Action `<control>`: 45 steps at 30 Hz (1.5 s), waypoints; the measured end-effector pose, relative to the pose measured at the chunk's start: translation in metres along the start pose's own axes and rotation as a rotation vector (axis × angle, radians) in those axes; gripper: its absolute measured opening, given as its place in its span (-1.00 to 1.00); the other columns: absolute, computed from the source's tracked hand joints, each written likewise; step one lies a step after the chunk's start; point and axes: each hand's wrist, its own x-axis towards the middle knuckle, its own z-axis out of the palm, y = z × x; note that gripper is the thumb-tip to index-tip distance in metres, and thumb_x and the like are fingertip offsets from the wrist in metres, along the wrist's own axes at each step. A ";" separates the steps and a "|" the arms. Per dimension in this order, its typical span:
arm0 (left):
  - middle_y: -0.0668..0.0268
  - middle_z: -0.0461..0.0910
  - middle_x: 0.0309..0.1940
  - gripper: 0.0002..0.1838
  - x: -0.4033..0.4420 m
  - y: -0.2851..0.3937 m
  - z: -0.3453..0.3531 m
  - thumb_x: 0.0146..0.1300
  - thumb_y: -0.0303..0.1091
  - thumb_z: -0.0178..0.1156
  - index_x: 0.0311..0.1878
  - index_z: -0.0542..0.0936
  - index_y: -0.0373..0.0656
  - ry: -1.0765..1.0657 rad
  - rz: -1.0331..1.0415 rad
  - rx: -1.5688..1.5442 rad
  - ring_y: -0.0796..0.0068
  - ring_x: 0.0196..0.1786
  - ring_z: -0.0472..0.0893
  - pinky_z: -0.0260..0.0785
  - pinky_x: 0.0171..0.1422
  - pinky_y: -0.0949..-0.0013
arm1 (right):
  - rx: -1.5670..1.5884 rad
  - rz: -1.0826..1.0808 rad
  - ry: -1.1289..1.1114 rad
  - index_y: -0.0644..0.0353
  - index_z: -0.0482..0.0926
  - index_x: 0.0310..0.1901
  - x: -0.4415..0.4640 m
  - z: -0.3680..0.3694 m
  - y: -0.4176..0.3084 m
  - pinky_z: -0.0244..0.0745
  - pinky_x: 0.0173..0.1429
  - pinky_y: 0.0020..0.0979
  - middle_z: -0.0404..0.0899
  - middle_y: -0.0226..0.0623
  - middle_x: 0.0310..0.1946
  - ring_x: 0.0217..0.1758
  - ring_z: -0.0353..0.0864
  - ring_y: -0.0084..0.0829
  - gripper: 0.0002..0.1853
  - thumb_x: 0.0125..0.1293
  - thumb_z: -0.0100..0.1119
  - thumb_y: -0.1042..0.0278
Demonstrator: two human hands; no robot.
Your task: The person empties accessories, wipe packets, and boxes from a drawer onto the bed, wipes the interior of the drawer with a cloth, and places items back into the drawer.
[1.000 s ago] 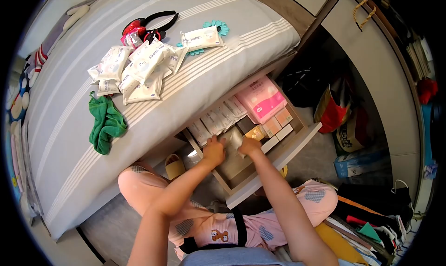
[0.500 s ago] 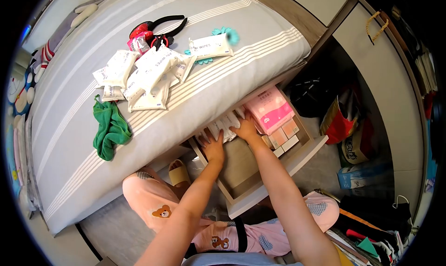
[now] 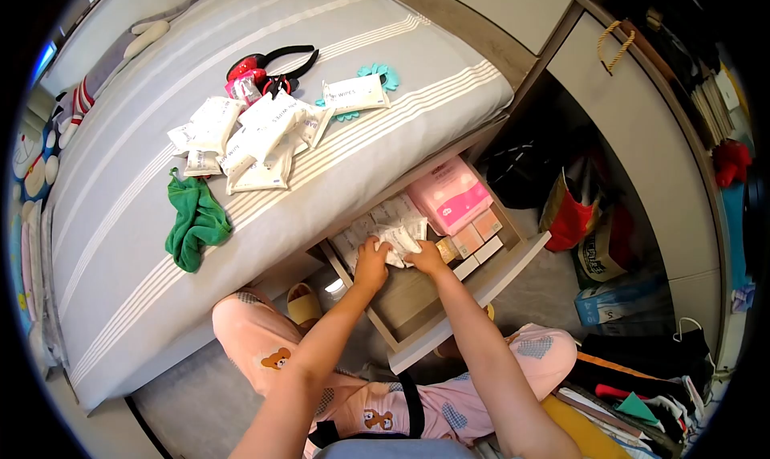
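Soft, oblong plastic packets are white with dark lettering, and the boxy plastic-wrapped package shows two pinks. A fabric bedspread is pale grey with white stripes, the crumpled cloth plain green. Loose pink cloth trousers carry brown bears and blue-grey checks.

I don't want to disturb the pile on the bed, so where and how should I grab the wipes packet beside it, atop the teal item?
Probably best from above, pinching the wipes packet across its middle by the two long edges. It lies nearly flat, longer than wide, top face uncovered; its left end sits close to the pile, so keep away from that end.
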 end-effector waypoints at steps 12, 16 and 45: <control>-0.02 0.24 0.04 -0.51 -0.006 0.079 -0.138 -0.22 -0.76 -0.06 -0.15 0.48 -0.11 0.420 0.334 -0.412 -0.10 0.10 0.31 0.21 0.19 0.19 | 0.484 -0.265 0.332 0.37 0.57 -0.24 -0.074 -0.026 -0.185 0.44 -0.22 -0.47 0.62 -0.28 -0.35 -0.31 0.56 -0.54 -0.78 0.05 0.18 0.48; -0.03 0.24 0.06 -0.57 -0.007 0.071 -0.210 -0.17 -0.69 -0.02 -0.15 0.49 -0.15 0.688 0.340 -0.293 -0.09 0.11 0.29 0.15 0.22 0.19 | 0.337 -0.504 0.187 0.36 0.55 -0.18 -0.053 -0.017 -0.260 0.43 -0.20 -0.45 0.62 -0.25 -0.40 -0.31 0.54 -0.53 -0.72 0.05 0.20 0.43; 0.24 0.44 -0.33 -0.84 0.010 0.052 -0.220 -0.22 -0.60 0.06 -0.49 0.47 -0.14 0.791 0.385 0.023 0.17 -0.20 0.40 0.18 -0.07 0.19 | 0.403 -0.602 0.517 0.27 0.46 -0.09 -0.020 0.012 -0.195 0.37 -0.41 -0.61 0.56 -0.24 -0.22 -0.44 0.50 -0.60 -0.71 0.13 -0.04 0.64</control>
